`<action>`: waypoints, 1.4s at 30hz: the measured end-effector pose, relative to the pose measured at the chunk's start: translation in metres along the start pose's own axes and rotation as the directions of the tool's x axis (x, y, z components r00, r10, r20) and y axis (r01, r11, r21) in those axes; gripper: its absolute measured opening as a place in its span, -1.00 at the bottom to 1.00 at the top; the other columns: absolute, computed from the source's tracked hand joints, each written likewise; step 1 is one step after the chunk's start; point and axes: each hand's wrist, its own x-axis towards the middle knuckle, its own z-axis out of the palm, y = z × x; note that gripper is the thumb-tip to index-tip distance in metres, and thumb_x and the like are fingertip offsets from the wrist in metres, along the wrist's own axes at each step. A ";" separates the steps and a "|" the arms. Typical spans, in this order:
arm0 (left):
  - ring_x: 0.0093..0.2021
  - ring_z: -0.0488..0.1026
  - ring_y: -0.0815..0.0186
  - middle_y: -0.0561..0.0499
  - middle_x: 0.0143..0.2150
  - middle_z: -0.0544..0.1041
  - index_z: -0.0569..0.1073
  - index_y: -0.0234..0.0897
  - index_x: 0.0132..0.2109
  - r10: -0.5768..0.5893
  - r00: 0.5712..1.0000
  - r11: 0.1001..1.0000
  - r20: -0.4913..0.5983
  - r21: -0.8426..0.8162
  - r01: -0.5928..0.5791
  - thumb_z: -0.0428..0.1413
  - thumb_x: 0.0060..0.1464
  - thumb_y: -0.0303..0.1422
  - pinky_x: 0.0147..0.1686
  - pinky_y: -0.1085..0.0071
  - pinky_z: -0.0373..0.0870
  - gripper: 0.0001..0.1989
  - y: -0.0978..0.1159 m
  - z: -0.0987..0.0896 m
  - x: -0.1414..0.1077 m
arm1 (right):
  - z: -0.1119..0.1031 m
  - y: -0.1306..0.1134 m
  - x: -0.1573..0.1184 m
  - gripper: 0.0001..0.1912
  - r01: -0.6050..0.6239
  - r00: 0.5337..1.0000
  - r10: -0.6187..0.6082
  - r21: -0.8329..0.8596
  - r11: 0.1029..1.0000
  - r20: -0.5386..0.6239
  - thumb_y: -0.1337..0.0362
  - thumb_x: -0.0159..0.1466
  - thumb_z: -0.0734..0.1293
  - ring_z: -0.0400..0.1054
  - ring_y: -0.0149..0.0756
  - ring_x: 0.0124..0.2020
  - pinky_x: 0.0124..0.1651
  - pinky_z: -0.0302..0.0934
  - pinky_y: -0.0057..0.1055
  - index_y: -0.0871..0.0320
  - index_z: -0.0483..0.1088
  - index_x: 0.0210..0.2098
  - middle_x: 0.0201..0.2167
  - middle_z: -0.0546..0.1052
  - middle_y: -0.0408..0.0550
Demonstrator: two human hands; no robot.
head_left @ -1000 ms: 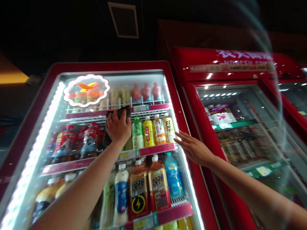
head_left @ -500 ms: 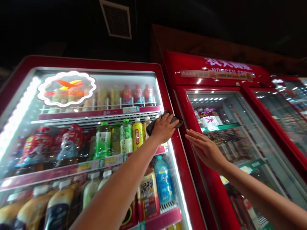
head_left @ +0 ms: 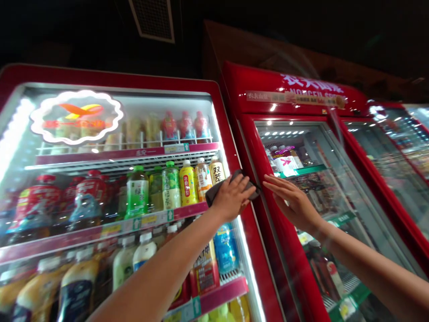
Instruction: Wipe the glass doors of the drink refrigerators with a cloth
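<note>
My left hand (head_left: pixel 231 197) presses a dark grey cloth (head_left: pixel 214 191) against the right edge of the lit fridge's glass door, where it meets the red door frame (head_left: pixel 225 120). The fingers lie over the cloth, and part of it sticks out on both sides of the hand. Behind the glass nearby stand a brown-and-white tea bottle (head_left: pixel 203 179) and a yellow bottle (head_left: pixel 188 182). My right hand (head_left: pixel 293 203) is held flat with its fingers stretched out, holding nothing. It is beside the red frame of the right-hand fridge (head_left: pixel 250 147); whether it touches cannot be made out.
Shelves of bottled drinks fill the left fridge, with a glowing sign (head_left: pixel 77 117) at its upper left. A second red fridge with glass doors (head_left: pixel 298 138) stands close on the right, and more fridges follow. A ceiling vent (head_left: pixel 152 18) is overhead.
My left hand and the cloth have slid down along the door's edge, uncovering bottles above. My right hand stays flat beside the right fridge. The view has shifted slightly.
</note>
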 end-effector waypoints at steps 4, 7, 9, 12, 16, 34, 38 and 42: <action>0.46 0.09 0.20 0.09 0.46 0.20 0.28 0.09 0.35 0.136 0.986 0.991 0.097 -0.015 -0.135 -0.06 0.34 -0.12 0.41 0.07 -0.01 -0.52 -0.021 -0.011 0.000 | 0.011 -0.001 0.009 -0.52 -0.018 0.999 0.018 0.003 1.000 -0.027 0.37 0.41 0.15 0.27 -0.14 0.32 0.30 0.29 0.01 -0.06 0.39 0.25 0.26 0.44 -0.03; 0.47 0.06 0.13 0.04 0.46 0.20 0.26 0.03 0.37 -0.271 0.962 0.962 0.016 0.052 0.270 -0.08 0.35 -0.17 0.40 0.00 0.00 -0.51 -0.055 -0.026 0.024 | 0.021 -0.004 0.015 -0.53 -0.049 0.997 0.050 0.021 0.999 -0.059 0.35 0.41 0.15 0.29 -0.13 0.31 0.29 0.29 0.01 -0.05 0.41 0.23 0.24 0.45 -0.03; 0.48 0.03 0.08 -0.04 0.47 0.18 0.26 -0.04 0.38 -0.439 0.897 0.896 -0.052 0.057 0.441 -0.10 0.35 -0.18 0.39 -0.03 -0.01 -0.50 -0.058 -0.029 0.028 | 0.023 -0.005 0.015 -0.54 -0.072 0.995 0.074 0.037 0.997 -0.066 0.34 0.42 0.14 0.30 -0.14 0.30 0.29 0.29 0.00 -0.05 0.41 0.23 0.25 0.45 -0.04; 0.48 0.04 0.10 -0.02 0.47 0.18 0.26 -0.02 0.37 -0.254 0.967 0.966 -0.010 0.050 0.254 -0.07 0.34 -0.18 0.40 0.00 -0.03 -0.50 -0.034 -0.020 0.014 | 0.023 -0.006 0.017 -0.55 -0.083 0.993 0.087 0.055 0.995 -0.080 0.33 0.42 0.14 0.32 -0.15 0.29 0.29 0.29 -0.04 -0.05 0.42 0.21 0.24 0.46 -0.04; 0.46 0.09 0.19 0.08 0.46 0.20 0.25 0.07 0.37 0.009 0.996 0.999 0.093 0.033 -0.012 -0.03 0.32 -0.15 0.39 0.07 0.00 -0.50 -0.036 -0.019 0.003 | 0.027 -0.009 0.027 -0.58 -0.099 0.989 0.104 0.057 0.994 -0.109 0.32 0.42 0.16 0.35 -0.14 0.26 0.27 0.30 -0.05 0.00 0.46 0.17 0.21 0.49 0.00; 0.45 0.09 0.06 -0.01 0.43 0.26 0.31 -0.03 0.35 -0.376 0.920 0.920 -0.109 0.078 0.385 -0.08 0.32 -0.20 0.39 -0.07 0.05 -0.51 -0.083 -0.051 -0.059 | 0.077 -0.043 0.060 -0.55 -0.132 0.987 0.146 0.179 0.975 -0.068 0.30 0.40 0.15 0.28 -0.16 0.32 0.35 0.23 -0.03 0.10 0.41 0.23 0.25 0.44 0.05; 0.46 0.05 -0.07 -0.15 0.46 0.18 0.26 -0.16 0.38 -0.736 0.616 0.636 -0.283 0.026 0.772 -0.09 0.33 -0.20 0.39 -0.20 -0.02 -0.46 -0.106 -0.071 -0.092 | 0.081 -0.048 0.040 -0.48 -0.074 0.996 0.068 0.085 0.994 0.066 0.34 0.38 0.16 0.11 -0.09 0.41 0.36 0.18 0.07 0.05 0.31 0.31 0.36 0.30 0.02; 0.48 0.00 0.00 -0.11 0.49 0.11 0.24 -0.11 0.39 -0.618 0.769 0.771 -0.162 0.068 0.634 -0.09 0.33 -0.23 0.42 -0.13 -0.05 -0.47 -0.057 -0.058 -0.106 | 0.089 -0.057 0.036 -0.46 -0.077 0.997 0.073 0.122 0.990 0.040 0.34 0.41 0.13 0.05 -0.08 0.44 0.36 0.17 0.11 0.00 0.22 0.37 0.41 0.21 0.01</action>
